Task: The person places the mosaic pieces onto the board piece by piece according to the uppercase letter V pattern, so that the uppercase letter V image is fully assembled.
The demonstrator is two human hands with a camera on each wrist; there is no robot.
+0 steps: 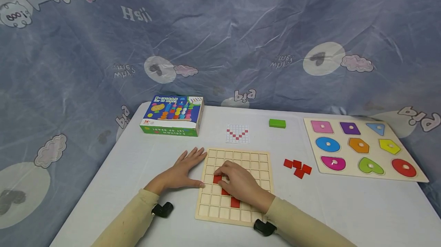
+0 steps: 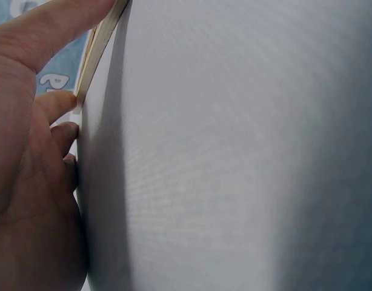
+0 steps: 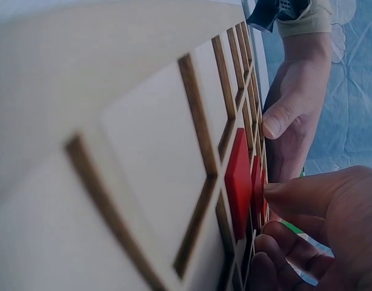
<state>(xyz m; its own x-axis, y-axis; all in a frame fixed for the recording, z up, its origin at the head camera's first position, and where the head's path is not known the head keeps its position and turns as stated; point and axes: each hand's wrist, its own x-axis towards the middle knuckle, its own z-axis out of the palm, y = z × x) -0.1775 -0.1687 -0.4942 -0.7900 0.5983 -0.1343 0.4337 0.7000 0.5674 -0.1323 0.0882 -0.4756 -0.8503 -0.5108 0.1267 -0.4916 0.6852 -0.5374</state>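
A wooden grid board (image 1: pixel 225 219) lies on the table. A red square tile (image 1: pixel 235 202) sits in one of its cells, and a second tile (image 1: pixel 225 192) shows partly from under my right hand (image 1: pixel 241 184). The thumb and fingers of that hand pinch a third red tile (image 1: pixel 217 179) at a cell farther left. In the right wrist view, the thumb (image 3: pixel 295 193) meets the edge of a red tile, and the nearest tile (image 3: pixel 237 185) is in front. My left hand (image 1: pixel 180 172) lies with fingers spread, its thumb and fingertips touching the board's left edge.
Beyond the board lies a small pattern card (image 1: pixel 237 134) with a red V. Several loose red tiles (image 1: pixel 297 164) are to its right, near a shape puzzle board (image 1: pixel 355 162). A green block (image 1: pixel 277 123) and a bead-set box (image 1: pixel 172 116) stand at the back.
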